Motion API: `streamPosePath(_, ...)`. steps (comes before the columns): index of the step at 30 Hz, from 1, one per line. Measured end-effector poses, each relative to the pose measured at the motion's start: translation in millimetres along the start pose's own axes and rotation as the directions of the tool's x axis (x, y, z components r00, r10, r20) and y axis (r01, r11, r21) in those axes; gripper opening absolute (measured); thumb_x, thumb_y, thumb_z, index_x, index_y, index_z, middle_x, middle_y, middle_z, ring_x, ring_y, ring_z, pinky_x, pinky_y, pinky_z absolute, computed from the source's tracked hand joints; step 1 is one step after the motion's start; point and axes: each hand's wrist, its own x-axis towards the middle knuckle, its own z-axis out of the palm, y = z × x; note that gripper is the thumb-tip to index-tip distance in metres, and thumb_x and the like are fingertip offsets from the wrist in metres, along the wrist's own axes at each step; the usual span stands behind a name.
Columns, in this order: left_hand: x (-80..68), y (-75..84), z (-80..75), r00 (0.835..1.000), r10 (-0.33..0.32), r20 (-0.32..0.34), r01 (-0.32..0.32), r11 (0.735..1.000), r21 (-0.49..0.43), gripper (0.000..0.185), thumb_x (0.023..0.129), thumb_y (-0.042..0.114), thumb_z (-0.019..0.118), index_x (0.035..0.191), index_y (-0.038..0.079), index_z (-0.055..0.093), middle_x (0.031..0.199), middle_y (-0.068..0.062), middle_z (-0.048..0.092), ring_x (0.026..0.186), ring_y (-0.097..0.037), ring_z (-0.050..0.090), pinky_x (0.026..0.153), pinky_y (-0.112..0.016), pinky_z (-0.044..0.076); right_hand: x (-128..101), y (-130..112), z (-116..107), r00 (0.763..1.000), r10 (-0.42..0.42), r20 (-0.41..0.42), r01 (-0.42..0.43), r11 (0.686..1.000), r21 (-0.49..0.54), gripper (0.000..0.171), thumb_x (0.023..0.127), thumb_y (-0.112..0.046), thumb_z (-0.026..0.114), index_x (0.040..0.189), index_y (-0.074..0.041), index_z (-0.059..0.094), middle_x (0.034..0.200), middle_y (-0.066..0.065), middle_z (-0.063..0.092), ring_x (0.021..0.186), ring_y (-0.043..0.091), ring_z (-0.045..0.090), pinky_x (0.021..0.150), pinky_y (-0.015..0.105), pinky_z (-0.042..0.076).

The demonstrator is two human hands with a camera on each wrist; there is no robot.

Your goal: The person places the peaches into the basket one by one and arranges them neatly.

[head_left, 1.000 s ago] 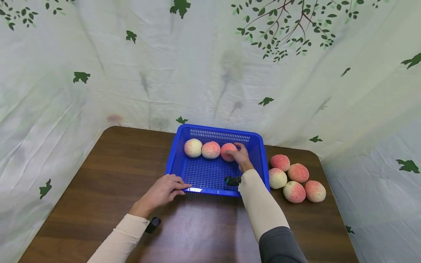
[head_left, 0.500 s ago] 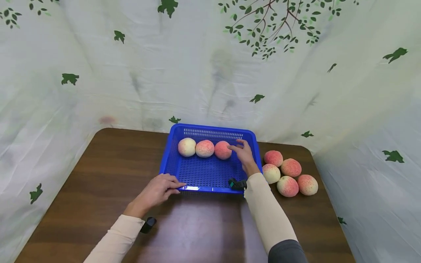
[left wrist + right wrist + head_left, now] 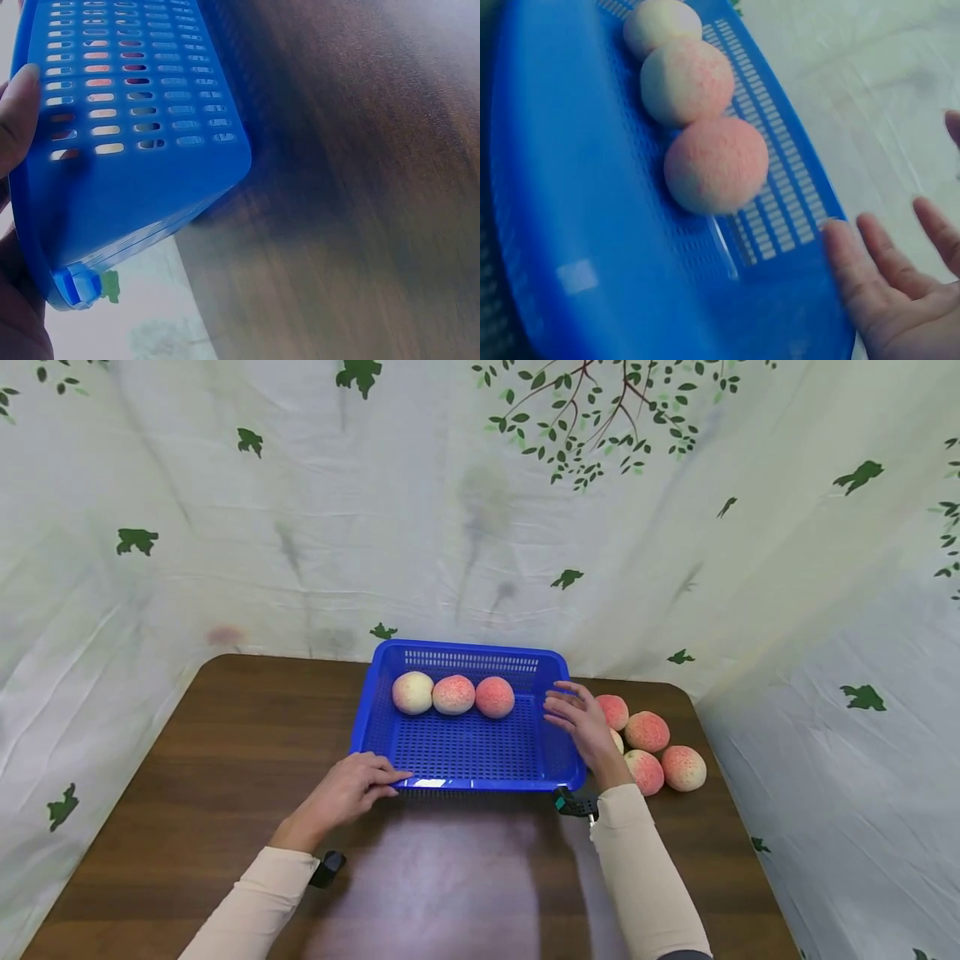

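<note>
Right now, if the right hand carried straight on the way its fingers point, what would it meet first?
The right hand hangs open over the blue basket's right rim, fingers pointing left and away. Going on, it would probably meet the reddest peach, nearest of three in the basket; its height is unclear.

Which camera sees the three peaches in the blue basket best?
The right wrist view: the three peaches fill it, close up, in a row in the blue basket. The head view shows them small but whole. The left wrist view only glimpses pink through the basket's slots.
</note>
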Motion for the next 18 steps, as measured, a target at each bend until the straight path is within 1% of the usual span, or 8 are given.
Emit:
streamPosePath(2, -0.9, 0.1, 0.1, 1.0, 0.0, -0.006, 0.0, 1.0, 0.001, 0.027, 0.076, 0.009, 0.079, 0.103, 0.008, 0.077, 0.084, 0.001, 0.067, 0.077, -0.018, 0.059, 0.069, -0.034, 0.045, -8.0, 1.3, -8.2, 0.999, -0.029, -0.027, 0.029, 1.0, 0.0, 0.048, 0.095, -0.007, 0.06, 0.137, 0.002, 0.04, 0.134, 0.022, 0.048, 0.109, 0.018, 0.058, 0.096, 0.031, 0.046)
streamPosePath(5, -0.3, 0.1, 0.5, 1.0, 0.006, -0.013, -0.006, 1.0, 0.002, 0.028, 0.076, 0.008, 0.079, 0.103, 0.008, 0.077, 0.084, 0.001, 0.067, 0.077, -0.018, 0.058, 0.069, -0.034, 0.045, -18.7, 4.3, -24.4, 0.994, -0.08, -0.08, 0.077, 0.996, -0.04, 0.05, 0.093, -0.01, 0.064, 0.136, 0.003, 0.041, 0.133, 0.02, 0.049, 0.115, 0.021, 0.053, 0.095, 0.025, 0.044)
streamPosePath(7, 0.2, 0.2, 0.7, 1.0, 0.011, -0.02, -0.011, 1.0, 0.002, 0.028, 0.075, 0.007, 0.079, 0.103, 0.008, 0.077, 0.084, 0.001, 0.067, 0.077, -0.018, 0.058, 0.069, -0.034, 0.045, -26.6, 6.1, -35.5, 0.985, -0.114, -0.129, 0.105, 0.992, -0.076, 0.052, 0.093, -0.01, 0.065, 0.136, 0.003, 0.041, 0.133, 0.02, 0.049, 0.119, 0.025, 0.05, 0.093, 0.023, 0.043)
streamPosePath(9, 0.4, 0.1, 0.9, 1.0, 0.016, -0.026, -0.016, 1.0, 0.004, 0.029, 0.074, 0.007, 0.08, 0.103, 0.009, 0.077, 0.084, 0.001, 0.067, 0.076, -0.018, 0.058, 0.068, -0.034, 0.045, -34.4, 8.4, -47.4, 0.97, -0.153, -0.187, 0.138, 0.986, -0.09, 0.053, 0.091, -0.008, 0.067, 0.136, 0.004, 0.041, 0.134, 0.02, 0.048, 0.123, 0.03, 0.047, 0.092, 0.021, 0.044)
streamPosePath(10, 0.5, -0.1, 1.1, 0.999, 0.02, -0.03, -0.02, 1.0, 0.004, 0.029, 0.074, 0.007, 0.08, 0.103, 0.009, 0.077, 0.084, 0.001, 0.067, 0.076, -0.018, 0.059, 0.068, -0.034, 0.045, -38.3, 9.8, -53.6, 0.959, -0.178, -0.22, 0.159, 0.982, -0.102, 0.053, 0.09, -0.006, 0.068, 0.135, 0.005, 0.042, 0.133, 0.02, 0.048, 0.124, 0.032, 0.046, 0.092, 0.02, 0.044)
streamPosePath(12, 0.6, -0.3, 1.4, 0.999, 0.025, -0.036, -0.025, 1.0, 0.003, 0.029, 0.074, 0.006, 0.08, 0.102, 0.009, 0.077, 0.083, 0.001, 0.067, 0.076, -0.018, 0.059, 0.068, -0.034, 0.045, -46.1, 12.7, -65.0, 0.927, -0.223, -0.301, 0.194, 0.973, -0.122, 0.054, 0.087, -0.003, 0.07, 0.134, 0.005, 0.044, 0.133, 0.02, 0.048, 0.124, 0.033, 0.045, 0.092, 0.019, 0.044)
streamPosePath(15, 0.5, -0.6, 1.9, 0.999, 0.03, -0.038, -0.029, 1.0, 0.004, 0.029, 0.074, 0.007, 0.08, 0.103, 0.009, 0.077, 0.084, 0.002, 0.067, 0.076, -0.018, 0.059, 0.068, -0.034, 0.045, -55.7, 19.3, -81.9, 0.866, -0.292, -0.405, 0.253, 0.956, -0.149, 0.054, 0.083, 0.004, 0.072, 0.131, 0.007, 0.047, 0.128, 0.018, 0.051, 0.119, 0.03, 0.047, 0.092, 0.022, 0.042)
streamPosePath(18, -1.1, -0.8, 1.6, 0.999, 0.025, -0.034, -0.024, 1.0, 0.008, 0.029, 0.074, 0.008, 0.08, 0.103, 0.009, 0.077, 0.084, 0.002, 0.067, 0.076, -0.017, 0.058, 0.068, -0.033, 0.045, -63.2, 28.1, -94.7, 0.825, -0.311, -0.472, 0.262, 0.95, -0.168, 0.055, 0.081, 0.005, 0.073, 0.131, 0.006, 0.049, 0.125, 0.015, 0.053, 0.116, 0.025, 0.048, 0.094, 0.027, 0.039)
